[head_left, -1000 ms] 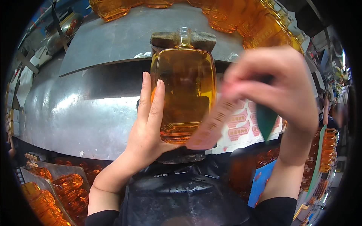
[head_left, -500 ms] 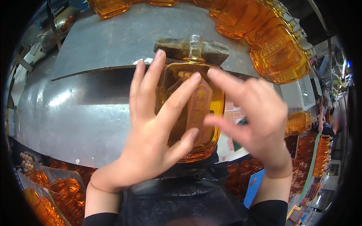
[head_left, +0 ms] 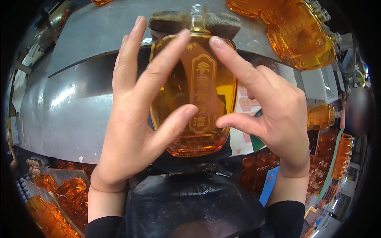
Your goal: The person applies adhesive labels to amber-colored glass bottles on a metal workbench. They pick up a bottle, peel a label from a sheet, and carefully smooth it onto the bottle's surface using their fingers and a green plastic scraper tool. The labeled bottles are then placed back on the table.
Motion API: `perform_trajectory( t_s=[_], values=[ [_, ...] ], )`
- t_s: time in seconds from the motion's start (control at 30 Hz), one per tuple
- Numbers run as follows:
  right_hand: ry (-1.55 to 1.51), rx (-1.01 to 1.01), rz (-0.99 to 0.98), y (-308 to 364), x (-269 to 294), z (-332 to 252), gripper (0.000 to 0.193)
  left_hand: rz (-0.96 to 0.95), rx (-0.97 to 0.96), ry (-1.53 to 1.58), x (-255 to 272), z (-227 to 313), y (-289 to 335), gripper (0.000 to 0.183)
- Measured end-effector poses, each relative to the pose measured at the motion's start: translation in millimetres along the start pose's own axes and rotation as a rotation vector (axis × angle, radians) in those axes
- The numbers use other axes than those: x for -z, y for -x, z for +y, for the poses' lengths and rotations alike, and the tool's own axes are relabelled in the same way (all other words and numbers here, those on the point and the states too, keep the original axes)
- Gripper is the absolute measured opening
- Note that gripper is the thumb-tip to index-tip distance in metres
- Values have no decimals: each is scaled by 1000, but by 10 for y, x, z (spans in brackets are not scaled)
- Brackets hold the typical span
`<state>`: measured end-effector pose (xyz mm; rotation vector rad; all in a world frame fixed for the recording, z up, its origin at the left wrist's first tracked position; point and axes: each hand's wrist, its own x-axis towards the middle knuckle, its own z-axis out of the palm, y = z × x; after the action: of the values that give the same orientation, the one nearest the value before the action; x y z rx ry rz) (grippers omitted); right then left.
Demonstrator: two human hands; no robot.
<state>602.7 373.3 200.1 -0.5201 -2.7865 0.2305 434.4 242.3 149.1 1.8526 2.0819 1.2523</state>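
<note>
A flat glass bottle of amber liquid (head_left: 200, 141) lies before me, its see-through neck (head_left: 197, 18) pointing away and resting on a dark padded block (head_left: 168, 23). Down the middle of its face runs a tall gold-outlined label (head_left: 203, 85). My left hand (head_left: 137, 89) is spread over the bottle's left side, index fingertip near the shoulder and thumb above the label's lower left. My right hand (head_left: 274, 107) is over the right side, index finger and thumb stretched apart, the other fingers curled. Neither hand grips anything; whether the fingertips touch the glass is hard to tell.
More amber bottles (head_left: 299, 39) stand at the far right, and one (head_left: 319, 117) is nearer on the right. A grey metal tabletop (head_left: 71, 127) spreads to the left. Printed white sheets (head_left: 245, 109) lie beside the bottle. Crates of amber bottles (head_left: 67, 190) are below the table.
The whole view has shifted, so the bottle appears larger and higher. My hands have moved apart a little, thumbs farther from each other, and both index fingers now point at the bottle's shoulder.
</note>
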Motion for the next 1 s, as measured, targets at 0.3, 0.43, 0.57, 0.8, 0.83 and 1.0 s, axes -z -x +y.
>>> perform_trajectory(
  t_s=[0.3, 0.43, 0.57, 0.8, 0.83, 1.0],
  values=[
    [129, -12, -125, 9, -23, -59, 85, -79, 39, -98, -62, 75, 31, 86],
    [69, -60, -90, 40, -97, -62, 85, -99, 41, -88, -59, 48, 29, 86],
    [116, -6, -100, 22, -51, -54, 83, -101, 41, -80, -45, 48, 32, 85],
    [205, 58, -74, -70, 24, -204, 81, -114, 81, -32, -26, 60, 34, 83],
    [203, 50, -75, -75, 22, -209, 81, -112, 81, -32, -26, 64, 27, 84],
    [197, 46, -90, -86, 20, -192, 81, -102, 82, -16, -40, 49, 31, 84]
  ],
)
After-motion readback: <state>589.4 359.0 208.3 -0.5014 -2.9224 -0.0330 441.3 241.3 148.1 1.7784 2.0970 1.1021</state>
